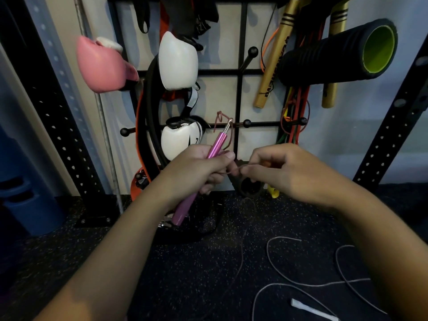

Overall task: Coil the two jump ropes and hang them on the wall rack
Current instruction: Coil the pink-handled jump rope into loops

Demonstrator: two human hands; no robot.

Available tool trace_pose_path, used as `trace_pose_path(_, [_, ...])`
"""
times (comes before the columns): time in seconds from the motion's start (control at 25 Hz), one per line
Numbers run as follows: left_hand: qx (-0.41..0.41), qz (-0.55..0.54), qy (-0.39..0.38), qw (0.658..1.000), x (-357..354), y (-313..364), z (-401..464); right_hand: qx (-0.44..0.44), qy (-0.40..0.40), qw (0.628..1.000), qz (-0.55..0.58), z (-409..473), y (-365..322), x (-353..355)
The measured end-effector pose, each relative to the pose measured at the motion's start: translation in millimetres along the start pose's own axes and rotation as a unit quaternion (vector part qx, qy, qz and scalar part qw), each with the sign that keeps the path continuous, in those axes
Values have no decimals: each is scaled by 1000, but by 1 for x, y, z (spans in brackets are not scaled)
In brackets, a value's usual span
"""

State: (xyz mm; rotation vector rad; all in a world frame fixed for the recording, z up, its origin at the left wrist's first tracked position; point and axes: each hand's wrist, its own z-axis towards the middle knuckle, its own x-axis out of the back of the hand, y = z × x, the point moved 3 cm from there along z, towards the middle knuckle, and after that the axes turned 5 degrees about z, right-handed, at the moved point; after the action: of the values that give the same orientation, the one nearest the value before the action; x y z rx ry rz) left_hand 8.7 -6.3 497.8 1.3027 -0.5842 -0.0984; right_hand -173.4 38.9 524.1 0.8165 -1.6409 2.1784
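Observation:
My left hand [199, 167] grips two pink jump-rope handles [216, 144], one pointing up toward the rack, the other sticking out below the fist. A thin dark red cord [223, 120] loops off the upper handle's metal tip. My right hand [284, 172] pinches that cord just right of the left hand, and a faint strand trails down to the floor. A second rope with a white cord [298, 283] and a white handle [312, 309] lies loose on the floor at lower right. The black wall rack [242, 72] stands right behind my hands, with a bare peg [247, 123].
Pink [102, 63] and white boxing gloves [178, 61], a black foam roller [335, 52], gold sticks [273, 54] and coloured bands [294, 117] hang on the rack. Perforated black uprights [58, 126] flank it. A blue container [30, 205] sits at left on dark speckled flooring.

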Motion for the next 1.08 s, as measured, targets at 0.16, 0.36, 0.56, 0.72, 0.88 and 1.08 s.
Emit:
trace_pose_path(0.16, [3,-42,-91,995,-6,3,-7,19,-7,1000,-5,-1,-2,1])
trace_pose_path(0.36, [-12,-36,-117,992,-5,4,-8,-5,-41,998,45,0,4,-7])
trace_pose_path(0.56, [-20,-33,-100,994,-9,0,-5,-21,-68,997,42,3,11,-12])
trace_pose_path(0.72, [-12,-43,-89,995,-8,-2,-4,-28,-23,993,109,5,11,-9])
trace_pose_path(0.88, [-6,-86,-89,992,-8,-2,-4,5,64,994,87,5,11,-5])
trace_pose_path(1.08, [-10,-104,-66,992,-5,-4,-4,86,71,993,-24,6,10,3])
